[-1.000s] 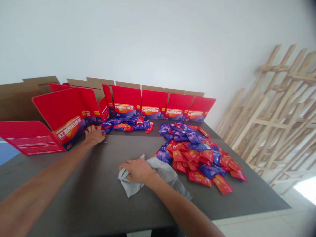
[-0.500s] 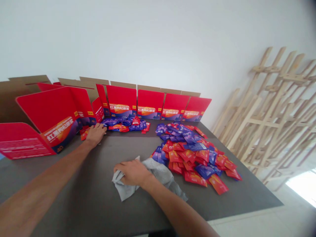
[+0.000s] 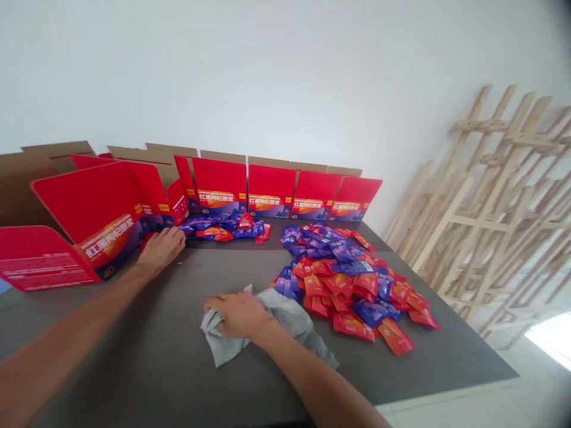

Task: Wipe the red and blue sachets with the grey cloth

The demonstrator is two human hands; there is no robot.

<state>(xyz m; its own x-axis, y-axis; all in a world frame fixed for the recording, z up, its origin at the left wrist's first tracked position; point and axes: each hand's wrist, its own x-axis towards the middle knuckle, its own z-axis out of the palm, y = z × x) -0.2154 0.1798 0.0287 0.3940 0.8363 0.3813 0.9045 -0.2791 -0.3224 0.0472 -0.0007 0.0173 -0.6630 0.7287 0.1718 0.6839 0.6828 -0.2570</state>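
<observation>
My right hand (image 3: 238,313) is closed on a crumpled grey cloth (image 3: 288,309), bunching its left part against the dark tabletop (image 3: 178,362); the rest trails right, under the forearm. Farther off, my left hand (image 3: 163,248) rests with fingers stretched forward at the left end of a low row of purple and red sachets (image 3: 223,226). Its fingers touch sachets there, and the hand partly covers a red one. To the right of the cloth lies a bigger heap of red and purple sachets (image 3: 339,276).
Open red cartons (image 3: 272,184) with raised flaps stand in a line along the wall, and more red cartons (image 3: 102,214) stand at the left. Wooden easels (image 3: 482,214) lean against the wall beyond the table's right edge.
My left hand has shifted slightly left and nearer me, covering more of the red sachets beside it. My right hand and the cloth have barely moved.
</observation>
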